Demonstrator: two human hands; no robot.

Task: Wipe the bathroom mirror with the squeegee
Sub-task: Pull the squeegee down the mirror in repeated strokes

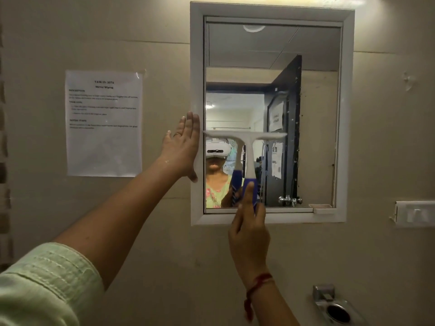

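- On my remote feed, a taped sheet [103, 123] on the wall at left is headed "TASK ID" and "Mirror Wiping". I cannot read its number or the smaller print.
- The left hand [182, 147], its arm stretched from a pale green sleeve [42, 285], lies flat with straight fingers on the left side of the mirror frame [196, 67], holding nothing.
- The squeegee [247, 147] rests its level white blade against the mirror [315, 137], left of centre and about halfway up.
- The right hand [249, 234], a red thread [257, 285] at its wrist, wraps the squeegee's blue handle at the mirror's lower edge, one digit extended up along it.
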